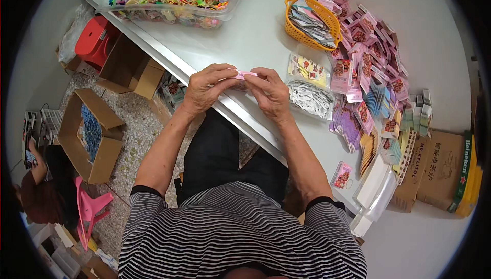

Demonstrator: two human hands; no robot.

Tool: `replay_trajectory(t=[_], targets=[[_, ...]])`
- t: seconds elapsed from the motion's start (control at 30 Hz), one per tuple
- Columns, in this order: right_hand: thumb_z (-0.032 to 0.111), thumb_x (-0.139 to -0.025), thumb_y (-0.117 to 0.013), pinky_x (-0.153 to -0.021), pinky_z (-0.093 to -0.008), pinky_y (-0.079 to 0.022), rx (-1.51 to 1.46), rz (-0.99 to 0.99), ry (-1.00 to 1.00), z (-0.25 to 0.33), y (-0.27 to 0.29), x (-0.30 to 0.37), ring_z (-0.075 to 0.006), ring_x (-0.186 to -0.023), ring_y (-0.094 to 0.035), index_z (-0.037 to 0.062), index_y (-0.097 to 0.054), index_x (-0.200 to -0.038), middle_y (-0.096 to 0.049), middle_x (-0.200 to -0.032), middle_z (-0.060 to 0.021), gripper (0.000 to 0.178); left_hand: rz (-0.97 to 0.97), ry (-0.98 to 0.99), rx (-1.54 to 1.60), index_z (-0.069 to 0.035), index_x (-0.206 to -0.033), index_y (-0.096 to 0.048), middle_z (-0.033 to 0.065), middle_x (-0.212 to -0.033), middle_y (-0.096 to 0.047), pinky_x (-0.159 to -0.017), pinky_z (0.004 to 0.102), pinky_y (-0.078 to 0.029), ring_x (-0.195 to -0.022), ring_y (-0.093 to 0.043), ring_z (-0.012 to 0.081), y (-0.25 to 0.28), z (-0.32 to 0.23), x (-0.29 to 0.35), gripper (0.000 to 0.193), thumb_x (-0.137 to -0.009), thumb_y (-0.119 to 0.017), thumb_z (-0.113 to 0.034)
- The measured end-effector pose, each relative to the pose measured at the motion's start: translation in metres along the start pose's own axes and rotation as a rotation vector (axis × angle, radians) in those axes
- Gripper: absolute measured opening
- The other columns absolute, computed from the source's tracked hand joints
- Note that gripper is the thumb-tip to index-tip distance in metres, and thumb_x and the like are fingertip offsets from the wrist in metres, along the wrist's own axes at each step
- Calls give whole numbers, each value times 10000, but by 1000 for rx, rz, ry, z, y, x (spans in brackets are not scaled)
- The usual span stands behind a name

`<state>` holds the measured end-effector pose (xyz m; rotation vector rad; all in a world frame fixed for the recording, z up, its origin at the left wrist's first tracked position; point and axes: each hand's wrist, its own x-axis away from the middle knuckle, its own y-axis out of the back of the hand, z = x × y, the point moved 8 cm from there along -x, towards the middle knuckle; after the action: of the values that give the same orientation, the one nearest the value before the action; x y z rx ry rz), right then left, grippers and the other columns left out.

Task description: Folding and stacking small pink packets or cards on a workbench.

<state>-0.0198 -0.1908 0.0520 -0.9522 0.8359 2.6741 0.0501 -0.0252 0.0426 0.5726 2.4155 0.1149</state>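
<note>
Between my two hands, close over the table's front edge, is a small pink printed card or box, seen nearly edge-on (241,75). My left hand (204,89) pinches its left end with thumb and fingers. My right hand (272,95) grips the right end the same way. Its underside and what may be inside are hidden by the fingers. Just right of my right hand lie a clear bag of white pieces (311,99) and a bag of small yellow-and-red printed cards (308,69).
A clear tub (163,17) of colourful hair ties stands at the far left. An orange basket (307,39) holds flat cards. Heaped pink packets (369,49) and purple cards (348,128) line the right. Cardboard boxes (105,151), a red stool (92,41) and another person (38,182) are left.
</note>
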Motion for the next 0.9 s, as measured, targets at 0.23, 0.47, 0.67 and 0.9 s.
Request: replay_trajectory(t=[0.23, 0.47, 0.67, 0.9], targets=[[98, -854, -812, -692, -254, -530, -248, -77, -458, 22, 0, 31, -108, -781, -615, 64, -564, -1401, -666, -1112, -97, 601, -266, 349, 55, 40, -1056, -737, 89, -1021, -715, -763, 239, -531, -897, -659, 134, 30, -30, 10, 148, -909, -725, 25], [100, -914, -770, -717, -226, -495, -529, -83, -752, 60, 38, 90, -55, -807, -586, 20, -530, -1332, -658, -964, -24, 489, -166, 594, 345, 43, -1223, -675, 67, -1038, -703, -749, 224, -531, -875, -643, 93, -22, -29, 63, 269, -988, -677, -89], [84, -951, -688, -554, -207, -404, -261, -468, -929, 70, 185, 206, -48, -659, -527, 52, -503, -1208, -620, -837, -23, 318, 49, 653, 361, 13, -1356, -586, 138, -1247, -671, -761, 258, -588, -971, -690, 154, -78, -38, 60, 392, -986, -670, -82], [140, -959, -694, -549, -215, -373, 200, -761, -1000, 85, 297, 344, -60, -620, -462, 64, -538, -1113, -597, -829, 2, 232, 49, 685, 323, 24, -1245, -654, 90, -1021, -712, -742, 249, -561, -850, -668, 115, -88, -20, 52, 314, -964, -708, -107]])
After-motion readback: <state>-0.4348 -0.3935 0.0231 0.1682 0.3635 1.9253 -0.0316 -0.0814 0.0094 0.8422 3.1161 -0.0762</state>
